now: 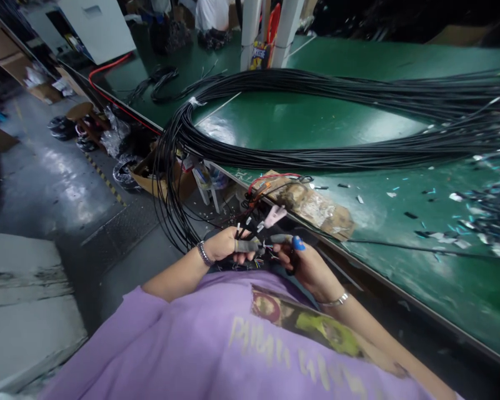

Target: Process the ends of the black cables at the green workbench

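Note:
My left hand (227,244), with grey wrapping on its thumb, is closed around the ends of several black cables (238,230). Fine coloured wires (259,262) stick out below and beside its fingers. My right hand (310,266) is just to the right, its fingers curled close to those wire ends. It has a grey wrap on one digit and blue tape (298,243) on another. Something dark shows in its palm, too blurred to name. Just above the hands is a pale pink forked piece (275,215).
A long bundle of black cable (316,155) lies looped on the green table (400,205) and hangs over its edge. Nearby lies a taped cardboard piece (316,208) with red wires. Cut scraps (487,194) are heaped at right. A cardboard box (162,180) stands below the table.

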{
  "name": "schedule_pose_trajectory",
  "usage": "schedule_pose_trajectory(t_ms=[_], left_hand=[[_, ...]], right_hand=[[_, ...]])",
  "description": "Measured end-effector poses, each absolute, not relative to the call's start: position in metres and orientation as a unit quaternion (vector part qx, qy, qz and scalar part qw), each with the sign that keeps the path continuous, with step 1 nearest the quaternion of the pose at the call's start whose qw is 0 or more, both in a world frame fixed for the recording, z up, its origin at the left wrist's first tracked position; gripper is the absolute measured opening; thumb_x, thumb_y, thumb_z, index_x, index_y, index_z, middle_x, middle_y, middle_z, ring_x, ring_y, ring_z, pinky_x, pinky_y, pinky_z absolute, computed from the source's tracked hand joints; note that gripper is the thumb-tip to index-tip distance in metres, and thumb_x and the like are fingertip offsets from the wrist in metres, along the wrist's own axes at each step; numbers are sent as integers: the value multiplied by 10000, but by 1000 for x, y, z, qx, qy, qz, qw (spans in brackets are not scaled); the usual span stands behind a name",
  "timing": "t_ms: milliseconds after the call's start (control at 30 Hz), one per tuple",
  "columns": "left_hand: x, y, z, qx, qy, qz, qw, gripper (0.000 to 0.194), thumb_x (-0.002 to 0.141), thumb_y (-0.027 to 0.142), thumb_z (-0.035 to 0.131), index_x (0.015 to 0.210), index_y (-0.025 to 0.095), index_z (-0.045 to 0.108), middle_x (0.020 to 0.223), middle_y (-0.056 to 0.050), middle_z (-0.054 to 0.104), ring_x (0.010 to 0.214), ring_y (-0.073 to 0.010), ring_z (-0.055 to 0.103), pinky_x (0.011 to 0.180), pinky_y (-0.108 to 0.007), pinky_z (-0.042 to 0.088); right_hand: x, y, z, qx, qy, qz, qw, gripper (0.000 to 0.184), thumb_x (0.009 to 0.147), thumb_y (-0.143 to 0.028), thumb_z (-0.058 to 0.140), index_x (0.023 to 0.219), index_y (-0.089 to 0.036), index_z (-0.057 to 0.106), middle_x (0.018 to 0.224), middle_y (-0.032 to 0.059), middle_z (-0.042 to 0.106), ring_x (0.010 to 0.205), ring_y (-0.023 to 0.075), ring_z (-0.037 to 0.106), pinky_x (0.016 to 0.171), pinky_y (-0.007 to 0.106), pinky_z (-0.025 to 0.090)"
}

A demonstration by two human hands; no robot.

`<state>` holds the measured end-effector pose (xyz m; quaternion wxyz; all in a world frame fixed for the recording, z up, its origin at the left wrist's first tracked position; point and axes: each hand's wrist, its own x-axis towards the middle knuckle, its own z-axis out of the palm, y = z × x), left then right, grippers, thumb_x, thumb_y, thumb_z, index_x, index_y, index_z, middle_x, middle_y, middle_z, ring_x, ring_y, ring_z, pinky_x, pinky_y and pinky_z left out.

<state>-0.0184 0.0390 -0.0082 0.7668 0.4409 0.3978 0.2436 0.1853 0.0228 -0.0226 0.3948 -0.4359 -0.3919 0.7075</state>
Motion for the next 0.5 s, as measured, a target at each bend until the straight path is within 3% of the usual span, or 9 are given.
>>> schedule_pose_trajectory(t_ms=[100, 233, 300, 400, 500], left_hand=[[-17, 34, -8, 428, 388, 277, 768, 525, 561, 588, 744, 704, 90, 657, 659, -64, 659, 578, -112, 597, 543, -220, 461], [-15, 28, -6, 442, 408, 395, 695, 500, 586, 541, 757, 847, 119, 696, 819, -53, 678, 754, -125, 592, 719, -248, 455], [-16, 26, -6, 449, 431, 436, 650, 477, 590, 550, 750, 798, 124, 694, 773, -37, 667, 721, -117, 572, 686, -238, 440], [-19, 25, -6, 433, 476, 477, 599, 472, 604, 587, 718, 651, 123, 640, 596, -5, 602, 561, -78, 499, 561, -217, 392], [-25, 26, -5, 395, 485, 504, 596, 492, 620, 614, 680, 580, 139, 555, 422, 61, 425, 396, -42, 347, 433, -213, 290]], right_hand=[[195, 14, -16, -460, -388, 680, 417, 455, 664, -633, 656, 806, -200, 665, 711, 28, 597, 480, 96, 342, 375, 231, 244], [213, 4, -6, -499, -407, 635, 427, 412, 670, -569, 692, 837, -193, 668, 691, 33, 619, 452, 81, 339, 377, 227, 254], [222, 0, 1, -514, -434, 608, 421, 392, 684, -548, 692, 839, -188, 674, 688, 42, 634, 444, 83, 363, 380, 232, 286], [228, -7, 13, -519, -484, 574, 407, 373, 667, -544, 710, 838, -213, 686, 734, 61, 666, 602, 166, 558, 502, 282, 445], [230, -9, 25, -514, -564, 534, 365, 328, 700, -548, 677, 830, -248, 695, 750, 62, 684, 713, 223, 624, 626, 343, 507]])
